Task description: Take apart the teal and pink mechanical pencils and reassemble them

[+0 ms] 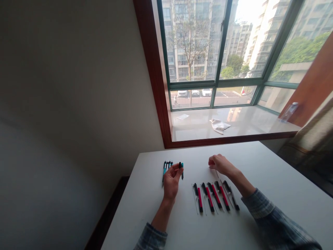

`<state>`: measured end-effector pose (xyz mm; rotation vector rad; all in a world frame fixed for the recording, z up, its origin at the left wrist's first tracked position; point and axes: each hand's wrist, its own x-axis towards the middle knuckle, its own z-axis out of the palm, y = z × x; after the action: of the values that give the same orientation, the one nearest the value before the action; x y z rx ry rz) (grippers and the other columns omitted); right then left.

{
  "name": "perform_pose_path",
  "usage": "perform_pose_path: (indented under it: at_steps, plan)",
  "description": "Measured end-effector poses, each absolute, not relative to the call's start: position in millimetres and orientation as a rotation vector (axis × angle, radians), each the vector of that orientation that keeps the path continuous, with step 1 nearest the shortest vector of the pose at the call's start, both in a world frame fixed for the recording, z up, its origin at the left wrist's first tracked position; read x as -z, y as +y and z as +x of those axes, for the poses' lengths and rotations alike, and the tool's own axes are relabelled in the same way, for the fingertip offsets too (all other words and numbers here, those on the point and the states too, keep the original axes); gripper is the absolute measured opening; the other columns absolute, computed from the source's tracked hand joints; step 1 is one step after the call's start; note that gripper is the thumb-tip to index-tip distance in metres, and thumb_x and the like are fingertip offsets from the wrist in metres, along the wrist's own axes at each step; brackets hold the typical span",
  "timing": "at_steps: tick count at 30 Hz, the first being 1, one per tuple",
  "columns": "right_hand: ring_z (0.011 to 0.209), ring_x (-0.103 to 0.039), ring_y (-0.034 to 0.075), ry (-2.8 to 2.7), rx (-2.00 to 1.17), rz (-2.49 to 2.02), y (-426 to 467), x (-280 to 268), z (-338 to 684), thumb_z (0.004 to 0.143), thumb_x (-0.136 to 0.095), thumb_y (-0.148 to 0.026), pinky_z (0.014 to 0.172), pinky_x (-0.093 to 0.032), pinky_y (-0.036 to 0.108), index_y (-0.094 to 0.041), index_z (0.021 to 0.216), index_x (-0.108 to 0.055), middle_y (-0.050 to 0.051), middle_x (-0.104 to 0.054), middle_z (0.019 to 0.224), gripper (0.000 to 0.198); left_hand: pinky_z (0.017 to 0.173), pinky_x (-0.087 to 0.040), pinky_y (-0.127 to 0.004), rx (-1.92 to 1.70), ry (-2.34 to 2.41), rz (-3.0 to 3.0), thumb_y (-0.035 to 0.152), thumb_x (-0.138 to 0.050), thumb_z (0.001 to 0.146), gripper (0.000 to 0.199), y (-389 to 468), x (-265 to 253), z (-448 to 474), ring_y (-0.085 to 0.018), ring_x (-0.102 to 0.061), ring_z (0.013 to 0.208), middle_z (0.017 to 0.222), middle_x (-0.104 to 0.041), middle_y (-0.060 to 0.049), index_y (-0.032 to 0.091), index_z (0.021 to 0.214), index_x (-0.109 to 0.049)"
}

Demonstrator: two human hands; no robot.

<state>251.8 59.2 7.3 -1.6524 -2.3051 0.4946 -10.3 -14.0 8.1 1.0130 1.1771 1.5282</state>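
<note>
My left hand [171,182] is closed at the left of the table, its thumb and fingers pinching a short black pen part [180,165]. Right beside that part is a teal-and-black pen barrel [182,171], partly covered by the fingers. Behind this hand lie several assembled teal-and-black pens [164,170] side by side. Further right, my right hand [220,164] is closed in a pinch over the table, with a thin pale pen refill [218,174] slanting down from its fingers. Nearer me is a row of disassembled pens: red-and-black barrels [199,199], black parts [195,189] and thin refills [204,204].
The white table [140,205] meets the wall below a window with a wooden frame [197,142]. On the sill lie a crumpled white cloth [220,125] and a paper piece [182,117]; a clear bottle [289,112] stands at its right. A curtain [309,133] hangs at the right.
</note>
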Motion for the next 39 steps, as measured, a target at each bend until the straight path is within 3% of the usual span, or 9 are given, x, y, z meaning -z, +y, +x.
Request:
perform_pose_path:
  at_steps: [8,15,22,29,39]
  plan:
    - [0.083,-0.071,0.023,-2.296,-0.457,-1.699,53,3,249,0.084,-0.066,-0.011,0.074,-0.049,0.027,-0.017,0.085,-0.079,0.011,-0.078,0.090,0.015,0.082,-0.054,-0.031,-1.470,1.210,1.051,0.035,-0.083,0.074,0.033,-13,-7,-9,-0.021,-0.069,0.091,0.096,-0.078,-0.008,0.017,0.101,-0.078]
    - [0.076,-0.069,0.019,-2.244,-0.410,-1.636,44,-2,242,0.087,-0.063,-0.013,0.068,-0.048,0.026,-0.017,0.089,-0.075,0.008,-0.076,0.087,0.013,0.081,-0.054,-0.032,-1.438,1.229,1.099,0.039,-0.082,0.075,0.035,-11,-4,-7,-0.022,-0.070,0.090,0.095,-0.078,-0.008,0.016,0.101,-0.078]
    - [0.076,-0.069,0.018,-1.981,-0.744,-1.244,39,-2,236,0.090,-0.063,-0.027,0.071,-0.055,0.029,-0.018,0.092,-0.075,0.004,-0.076,0.085,0.015,0.076,-0.054,-0.030,-1.299,1.244,1.253,0.041,-0.080,0.078,0.032,-10,-1,-2,-0.021,-0.070,0.082,0.087,-0.078,-0.007,0.016,0.098,-0.078]
    - [0.091,-0.073,0.022,-1.730,-1.161,-0.803,25,-6,207,0.092,-0.068,-0.041,0.083,-0.059,0.034,-0.019,0.100,-0.079,0.007,-0.078,0.095,0.025,0.090,-0.056,-0.039,-1.158,1.210,1.444,0.041,-0.076,0.083,0.031,-18,-9,6,-0.027,-0.073,0.095,0.104,-0.079,-0.011,0.018,0.104,-0.080]
    - [0.083,-0.072,0.020,-1.614,-1.083,-0.883,25,2,202,0.089,-0.073,-0.042,0.079,-0.060,0.033,-0.018,0.096,-0.078,0.006,-0.078,0.089,0.025,0.091,-0.057,-0.040,-1.162,1.168,1.417,0.040,-0.075,0.085,0.032,-15,-4,3,-0.028,-0.073,0.097,0.102,-0.079,-0.012,0.017,0.105,-0.078]
